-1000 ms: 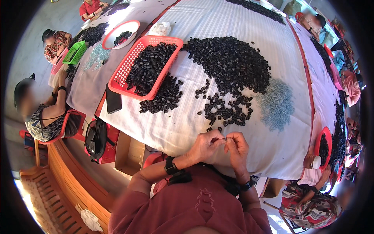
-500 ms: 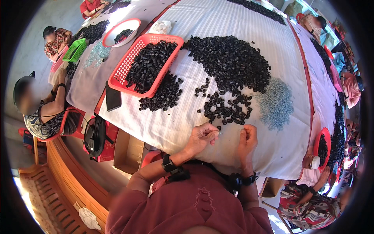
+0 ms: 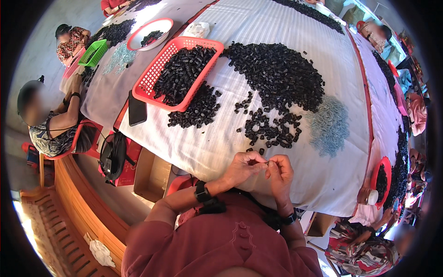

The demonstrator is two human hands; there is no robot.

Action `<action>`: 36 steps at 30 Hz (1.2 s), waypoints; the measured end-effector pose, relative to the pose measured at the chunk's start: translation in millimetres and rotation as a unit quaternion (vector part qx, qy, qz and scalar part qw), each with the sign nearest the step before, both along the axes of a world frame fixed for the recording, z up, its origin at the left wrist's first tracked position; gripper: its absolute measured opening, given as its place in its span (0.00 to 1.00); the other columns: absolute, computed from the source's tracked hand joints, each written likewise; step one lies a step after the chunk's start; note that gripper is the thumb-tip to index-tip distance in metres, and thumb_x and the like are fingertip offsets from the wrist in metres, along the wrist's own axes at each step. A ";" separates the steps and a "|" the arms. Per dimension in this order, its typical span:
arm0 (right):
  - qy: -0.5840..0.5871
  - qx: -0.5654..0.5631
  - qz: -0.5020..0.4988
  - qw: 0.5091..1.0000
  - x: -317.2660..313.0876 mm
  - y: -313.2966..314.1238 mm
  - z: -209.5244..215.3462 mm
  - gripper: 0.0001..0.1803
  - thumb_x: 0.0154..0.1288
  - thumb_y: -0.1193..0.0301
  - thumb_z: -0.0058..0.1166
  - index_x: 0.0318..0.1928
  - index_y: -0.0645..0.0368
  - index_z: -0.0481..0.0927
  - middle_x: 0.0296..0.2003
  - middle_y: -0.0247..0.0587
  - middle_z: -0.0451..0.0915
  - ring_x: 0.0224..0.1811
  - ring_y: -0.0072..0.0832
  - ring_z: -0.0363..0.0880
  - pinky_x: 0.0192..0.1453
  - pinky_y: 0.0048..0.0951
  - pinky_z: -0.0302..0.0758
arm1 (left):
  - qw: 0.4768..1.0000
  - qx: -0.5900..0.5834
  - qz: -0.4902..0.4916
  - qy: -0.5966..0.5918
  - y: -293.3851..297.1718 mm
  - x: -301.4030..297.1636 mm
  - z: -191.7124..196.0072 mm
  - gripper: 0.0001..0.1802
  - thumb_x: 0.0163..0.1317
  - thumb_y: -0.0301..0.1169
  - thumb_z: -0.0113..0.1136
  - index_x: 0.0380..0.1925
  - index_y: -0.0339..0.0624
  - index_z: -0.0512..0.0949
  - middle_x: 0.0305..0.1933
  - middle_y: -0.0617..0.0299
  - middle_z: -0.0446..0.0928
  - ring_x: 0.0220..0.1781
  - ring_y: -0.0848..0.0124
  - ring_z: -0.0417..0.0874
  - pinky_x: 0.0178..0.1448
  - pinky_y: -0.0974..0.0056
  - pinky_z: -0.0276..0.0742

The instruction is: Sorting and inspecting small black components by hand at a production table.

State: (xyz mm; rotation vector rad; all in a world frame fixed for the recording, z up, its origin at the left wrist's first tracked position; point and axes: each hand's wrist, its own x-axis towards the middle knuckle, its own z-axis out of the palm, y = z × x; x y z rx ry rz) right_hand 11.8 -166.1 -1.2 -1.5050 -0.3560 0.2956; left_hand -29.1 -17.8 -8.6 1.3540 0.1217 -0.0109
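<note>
The left hand (image 3: 247,166) and right hand (image 3: 279,173) meet at the near edge of the white tablecloth (image 3: 219,138), each thumb and finger closed in a pinch on one tiny dark piece (image 3: 266,163) between them, too small to identify. Held by the fingertips and close to the body, it is probably easier to see and turn. Just beyond the fingers lie scattered black pieces (image 3: 286,137), apparently spread loose so that single ones can be taken up; the dense black heap (image 3: 279,74) behind them looks like the main supply. To its right, a pale blue heap (image 3: 329,127) sits close against it, seemingly grouped so the two kinds stay distinct. Farther left, a red basket (image 3: 157,69) keeps more black pieces within its lattice walls, others lying beside it, and a dark phone (image 3: 137,110) rests near its corner, likely out of the hands' way.
</note>
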 end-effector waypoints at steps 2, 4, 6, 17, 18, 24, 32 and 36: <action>0.010 0.021 -0.001 1.000 0.5 0.7 -1.6 0.04 0.65 0.76 0.48 0.40 0.60 0.72 0.28 0.29 0.71 0.26 0.10 0.66 0.28 0.13 0.64 | 1.000 0.003 -0.002 0.017 -1.3 0.3 -0.9 0.03 0.60 0.25 0.59 0.32 0.36 0.77 0.27 0.68 0.75 0.26 0.82 0.73 0.31 0.76 0.71; -0.008 0.029 -0.025 0.999 0.8 2.7 -0.4 0.05 0.64 0.77 0.48 0.40 0.60 0.71 0.27 0.28 0.71 0.24 0.12 0.66 0.28 0.14 0.65 | 1.000 -0.016 0.007 0.023 -2.6 1.1 -4.6 0.04 0.61 0.26 0.59 0.29 0.38 0.76 0.25 0.69 0.75 0.25 0.83 0.72 0.29 0.76 0.70; -0.033 0.006 -0.043 0.999 6.7 -2.6 -3.6 0.05 0.64 0.78 0.47 0.40 0.60 0.72 0.27 0.29 0.71 0.24 0.13 0.67 0.29 0.14 0.66 | 0.999 -0.002 0.023 0.029 -3.2 3.8 -4.6 0.05 0.61 0.28 0.59 0.28 0.38 0.76 0.24 0.68 0.74 0.25 0.83 0.71 0.28 0.75 0.69; -0.026 -0.013 -0.147 0.989 23.4 -16.8 -2.8 0.05 0.63 0.80 0.44 0.38 0.61 0.72 0.28 0.31 0.71 0.24 0.14 0.67 0.30 0.16 0.67 | 0.838 0.498 0.122 -0.184 1.1 37.0 -4.2 0.08 0.51 0.28 0.61 0.31 0.41 0.74 0.30 0.55 0.74 0.32 0.57 0.77 0.34 0.58 0.76; -0.025 -0.013 -0.149 0.988 23.8 -17.5 -2.3 0.05 0.63 0.80 0.44 0.38 0.61 0.72 0.28 0.31 0.71 0.24 0.14 0.67 0.30 0.16 0.67 | 0.828 0.520 0.114 -0.177 5.6 33.7 -3.4 0.07 0.51 0.27 0.60 0.31 0.41 0.74 0.30 0.56 0.73 0.34 0.58 0.77 0.35 0.58 0.75; -0.032 -0.007 -0.162 0.986 27.9 -20.8 -9.4 0.05 0.62 0.79 0.46 0.39 0.61 0.73 0.29 0.30 0.72 0.22 0.13 0.66 0.27 0.15 0.65 | 0.742 0.633 0.057 -0.214 2.6 23.7 -5.1 0.07 0.52 0.28 0.58 0.30 0.40 0.73 0.30 0.57 0.70 0.35 0.60 0.75 0.37 0.59 0.75; -0.049 -0.033 -0.130 0.990 20.0 -14.7 -1.6 0.04 0.64 0.79 0.45 0.39 0.62 0.72 0.28 0.31 0.72 0.24 0.14 0.69 0.30 0.16 0.68 | 0.697 0.671 0.053 -0.247 4.3 27.7 0.5 0.07 0.54 0.28 0.58 0.30 0.37 0.73 0.29 0.55 0.72 0.34 0.63 0.76 0.37 0.63 0.75; -0.026 0.024 -0.079 0.996 17.1 -11.1 2.0 0.04 0.65 0.78 0.47 0.40 0.62 0.71 0.29 0.32 0.73 0.24 0.15 0.70 0.29 0.17 0.69 | 0.996 0.079 -0.042 -0.029 25.4 19.2 16.5 0.06 0.60 0.26 0.56 0.36 0.35 0.74 0.28 0.57 0.77 0.28 0.73 0.78 0.33 0.69 0.75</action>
